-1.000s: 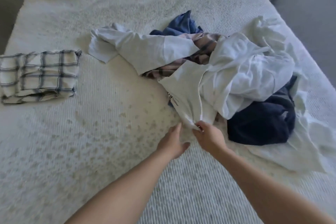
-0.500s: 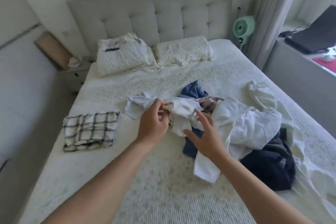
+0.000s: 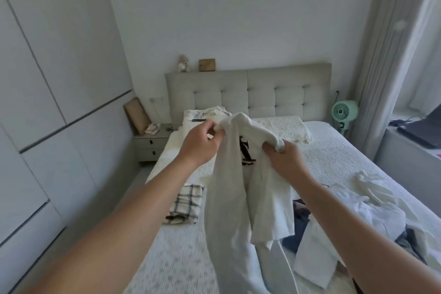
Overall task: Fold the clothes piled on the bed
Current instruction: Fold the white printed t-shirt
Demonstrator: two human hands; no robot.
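White walls and flat wardrobe doors (image 3: 47,74) close round a bed (image 3: 181,267) spread with a pale textured cover, and above it both hands hold up a white garment (image 3: 238,198). The left hand (image 3: 201,143) pinches a bunched top edge of the cloth between thumb and curled fingers; the right hand (image 3: 285,162) has its fingers curled round another gathered part of the top edge, the cloth spilling over its knuckles. Between the two grips the fabric sags, showing a dark print on its inner face, and the rest hangs in long folds down to the cover. On the right of the bed lies the pile of clothes (image 3: 358,222), white pieces tumbled over dark blue ones, partly hidden by the right forearm. On the left, just past the hanging cloth, a folded checked garment (image 3: 185,204) lies flat on the cover. Two pillows (image 3: 281,127) rest against a grey tufted headboard (image 3: 262,93), on whose top ledge stand a small soft toy (image 3: 183,64) and a wooden frame (image 3: 207,65). A grey bedside cabinet (image 3: 150,145) sits left of the bed with a brown board leaning behind it. A green fan (image 3: 343,113) stands at the far right corner, beside a pale curtain (image 3: 386,55).
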